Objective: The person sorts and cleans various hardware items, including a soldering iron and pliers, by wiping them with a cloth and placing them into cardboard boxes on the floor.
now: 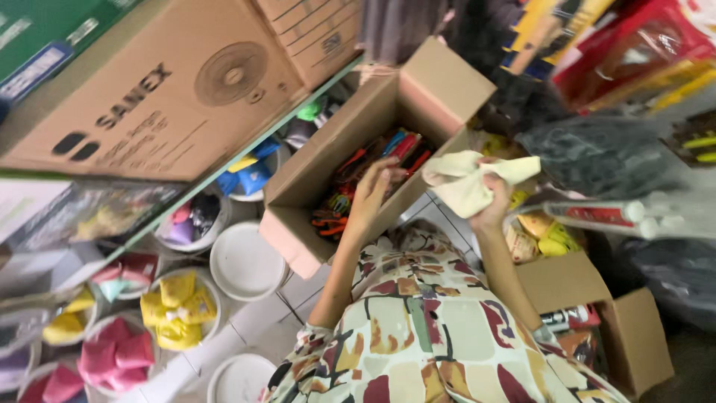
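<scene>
- Two big brown corrugated cardboard cartons point(164, 82) sit on a green-edged shelf, flat-sided and stiff.
- One open brown cardboard box point(328, 160), tilted, flaps up, is still packed with red, orange and blue tools point(365, 175); judging by that, most of the contents remain inside.
- Round white plastic tubs point(242, 261) on the tiled floor hold soft yellow and pink folded cloths.
- Right hand point(492, 198), fingers clenched, grips a crumpled cream cloth point(466, 179), limp and matte, just beside the box.
- Left hand point(373, 190) reaches the box rim, fingers loosely spread, grasping nothing.
</scene>
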